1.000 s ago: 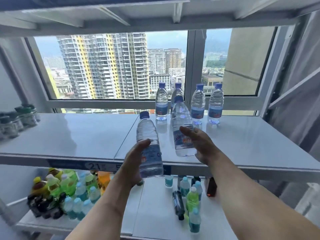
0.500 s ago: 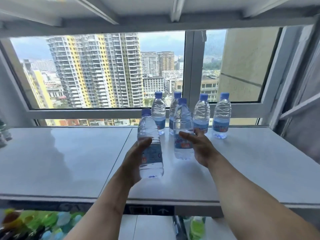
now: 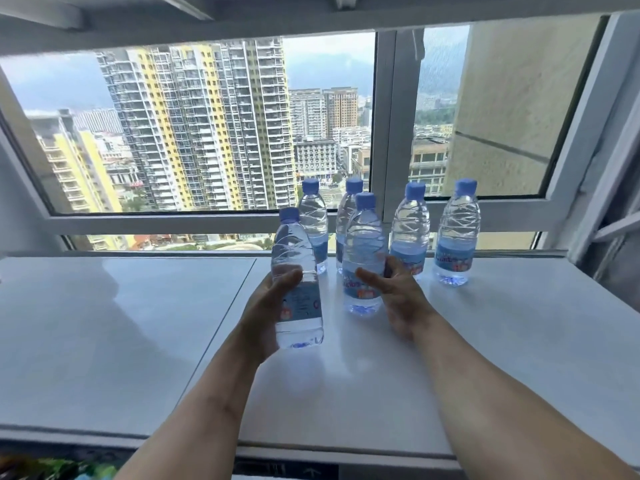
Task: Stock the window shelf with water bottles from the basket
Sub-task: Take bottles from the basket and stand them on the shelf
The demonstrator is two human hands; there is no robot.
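Bottle labels (image 3: 360, 289) blurred, partly behind right hand (image 3: 398, 299); fingertips hidden.

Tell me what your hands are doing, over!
Left hand grips a water bottle, upright at the shelf. Right hand holds a second bottle standing there. Four bottles line the window behind. Nothing blocking.

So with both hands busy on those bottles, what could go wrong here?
The bottle in the right hand stands close in front of the back row, so a nudge could topple neighbours like skittles. The left hand grips its bottle low down, so it may tip when set on the smooth shelf.
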